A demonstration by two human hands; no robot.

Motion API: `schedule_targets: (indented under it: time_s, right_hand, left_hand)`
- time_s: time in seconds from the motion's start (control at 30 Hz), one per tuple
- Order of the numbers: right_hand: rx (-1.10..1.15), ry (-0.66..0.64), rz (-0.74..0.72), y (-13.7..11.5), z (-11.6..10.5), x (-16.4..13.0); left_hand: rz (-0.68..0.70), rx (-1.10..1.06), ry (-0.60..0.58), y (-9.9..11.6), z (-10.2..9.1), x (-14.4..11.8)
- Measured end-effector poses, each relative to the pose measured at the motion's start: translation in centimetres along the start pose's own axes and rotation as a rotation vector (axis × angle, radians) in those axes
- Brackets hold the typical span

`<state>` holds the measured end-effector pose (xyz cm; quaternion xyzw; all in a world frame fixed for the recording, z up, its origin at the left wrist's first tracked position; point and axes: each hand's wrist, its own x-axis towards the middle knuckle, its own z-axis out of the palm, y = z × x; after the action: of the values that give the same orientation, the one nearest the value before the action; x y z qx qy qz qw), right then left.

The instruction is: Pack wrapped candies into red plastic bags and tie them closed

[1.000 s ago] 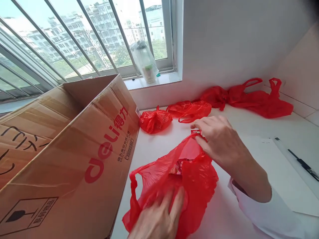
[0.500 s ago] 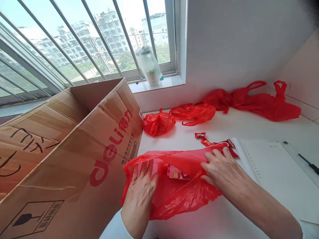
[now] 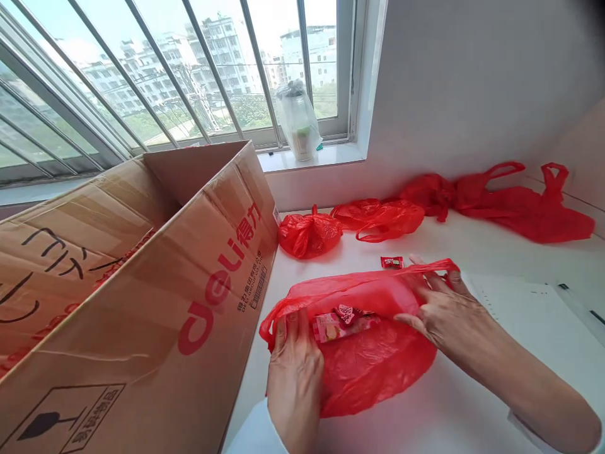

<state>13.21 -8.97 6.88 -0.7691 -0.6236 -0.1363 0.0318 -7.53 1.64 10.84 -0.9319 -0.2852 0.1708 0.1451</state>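
Note:
A thin red plastic bag lies on the white table with its mouth spread wide. My left hand grips the bag's left side, its fingers tucked inside the mouth. At the opposite end my right hand holds the rim; film covers some of its fingers, and its thumb reaches inward. Between the hands, inside the bag, sit a pink snack packet and a dark red wrapped packet. Just beyond the bag, a small red wrapped candy rests on the table.
A tall open cardboard box stands at left. Along the wall are a knotted red bag and several more red bags. White paper and a pen lie at right. A bagged jar stands on the windowsill.
My right hand has shifted right and pulled the bag's mouth wider, with its fingers further under the rim. More of the packets inside shows. The view has turned slightly left.

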Motion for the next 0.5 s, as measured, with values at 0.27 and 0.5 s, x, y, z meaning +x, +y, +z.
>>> schedule_targets:
  time_s: [0.27,0.5]
  right_hand:
    - [-0.104,-0.045,0.07,-0.3,-0.9,1.8]
    - [-0.077,-0.114,0.068,-1.0,1.7,1.7]
  left_hand:
    - [0.267,-0.207,-0.053,0.3,-2.0,3.7]
    - [0.359,-0.268,-0.021,2.1,1.9,7.3]
